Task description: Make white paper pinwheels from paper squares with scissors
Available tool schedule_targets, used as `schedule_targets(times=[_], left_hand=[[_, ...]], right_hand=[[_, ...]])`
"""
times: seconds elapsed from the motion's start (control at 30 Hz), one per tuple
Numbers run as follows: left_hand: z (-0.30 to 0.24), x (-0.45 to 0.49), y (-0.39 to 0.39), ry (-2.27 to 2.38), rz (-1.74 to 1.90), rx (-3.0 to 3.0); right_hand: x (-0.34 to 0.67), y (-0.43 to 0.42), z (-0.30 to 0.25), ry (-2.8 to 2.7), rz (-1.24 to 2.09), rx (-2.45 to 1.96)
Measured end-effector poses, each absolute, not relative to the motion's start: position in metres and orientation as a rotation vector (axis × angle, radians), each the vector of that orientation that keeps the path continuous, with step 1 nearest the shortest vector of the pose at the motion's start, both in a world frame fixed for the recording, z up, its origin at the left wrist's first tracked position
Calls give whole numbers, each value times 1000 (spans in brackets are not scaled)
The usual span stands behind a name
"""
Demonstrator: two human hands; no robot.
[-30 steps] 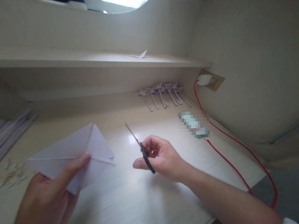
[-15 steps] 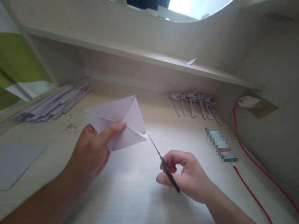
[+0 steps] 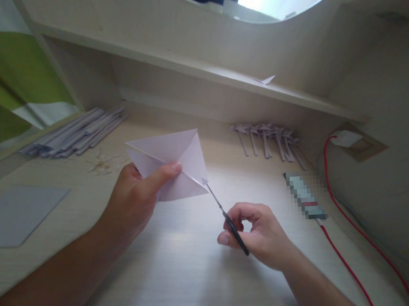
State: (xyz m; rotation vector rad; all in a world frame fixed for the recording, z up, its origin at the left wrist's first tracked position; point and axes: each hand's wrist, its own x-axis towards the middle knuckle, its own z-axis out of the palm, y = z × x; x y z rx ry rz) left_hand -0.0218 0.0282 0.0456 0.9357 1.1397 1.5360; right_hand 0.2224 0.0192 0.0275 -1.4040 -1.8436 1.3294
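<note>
- Rolled paper tubes (image 3: 75, 133), scattered thin sticks (image 3: 103, 163) and a flat sheet (image 3: 24, 215) lie left on the desk (image 3: 177, 274).
- Paper pinwheels (image 3: 268, 140) lie at the back right; a pixelated phone (image 3: 302, 193) on a red cable (image 3: 340, 255) lies beyond the right hand (image 3: 258, 233).
- The left hand (image 3: 134, 194) pinches a creased paper square (image 3: 169, 148), thumb on top.
- The right fingers grip scissors (image 3: 236, 234), tips at the square's right corner.
</note>
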Motion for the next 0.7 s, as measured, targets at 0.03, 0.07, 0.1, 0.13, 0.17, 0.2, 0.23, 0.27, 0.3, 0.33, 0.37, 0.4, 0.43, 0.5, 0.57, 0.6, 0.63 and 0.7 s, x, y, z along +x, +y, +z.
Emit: schedule_targets(times=[0.03,0.07,0.1,0.13,0.17,0.2,0.23,0.27,0.3,0.33,0.37,0.4,0.43,0.5,0.57,0.6,0.63,0.7], left_hand=[[45,-22,28,1142,1536,939],[45,-22,28,1145,1537,938],[44,-22,29,1147,1541,934],[44,-22,29,1152,1546,930],[44,-22,29,1153,1549,927],[43,-22,29,1152,1551,927],[43,-22,29,1149,1554,927],[43,-22,29,1142,1556,929],[43,-22,29,1135,1559,930],[43,-22,29,1128,1558,928],[43,-22,29,1125,1559,924],[43,-22,29,1129,1557,920],[43,-22,30,1132,1556,918],[41,-22,31,1142,1552,918],[39,-23,33,1152,1550,935],[38,-24,33,1158,1549,949],[36,-25,34,1169,1548,965],[34,-26,34,1229,1513,1002]], right_hand=[[222,19,27,-1850,1324,-1400],[223,19,27,-1857,1319,-1395],[223,19,27,-1862,1314,-1392],[223,19,27,-1866,1312,-1389],[223,19,26,-1868,1306,-1385],[223,20,26,-1872,1297,-1381],[223,20,26,-1877,1286,-1378],[223,20,25,-1883,1273,-1374],[224,19,25,-1889,1262,-1369],[224,19,25,-1893,1255,-1364],[224,19,25,-1894,1252,-1361],[224,19,25,-1892,1252,-1360],[224,19,25,-1887,1251,-1362],[223,19,26,-1877,1248,-1374],[223,20,26,-1873,1246,-1387],[222,20,26,-1875,1245,-1393],[222,20,27,-1880,1245,-1401],[222,20,27,-1890,1246,-1413]])
